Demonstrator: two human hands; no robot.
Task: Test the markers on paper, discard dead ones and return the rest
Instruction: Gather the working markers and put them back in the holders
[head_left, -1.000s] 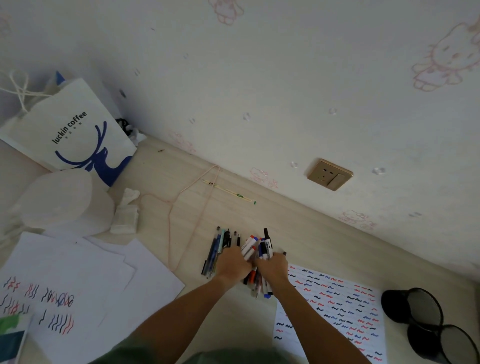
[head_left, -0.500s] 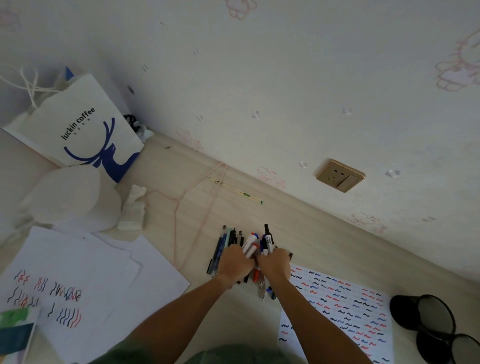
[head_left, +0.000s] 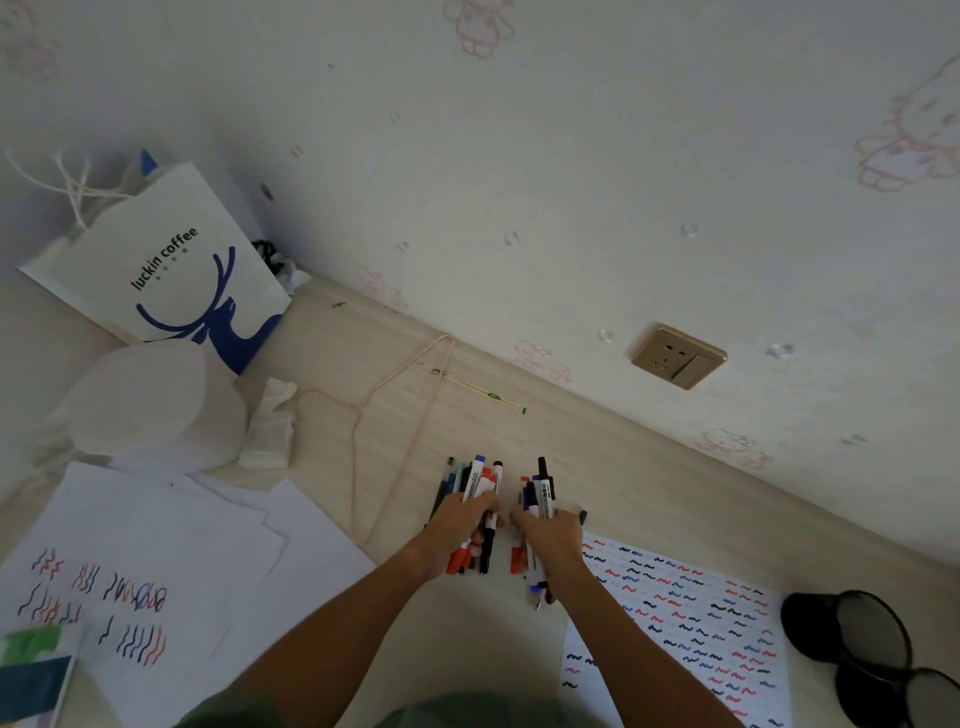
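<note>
Two sheets flank the hands on the surface (head_left: 374, 395): scribbled paper (head_left: 130, 571) left, test sheet (head_left: 691, 623) right. Left hand (head_left: 460, 525) fingers curl round one marker bundle (head_left: 480, 488); right hand (head_left: 553, 535) fingers grip a second bundle (head_left: 540, 493), just beside it, apart.

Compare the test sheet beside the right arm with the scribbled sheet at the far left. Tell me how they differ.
The right test sheet is filled with small wavy marks set in tidy rows; the left scribbled sheet carries only a few loose clusters and is mostly blank. The right test sheet lies alone on the table, while the left scribbled sheet sits in a fan of overlapping papers. Both are white and show red, blue and black strokes.
</note>
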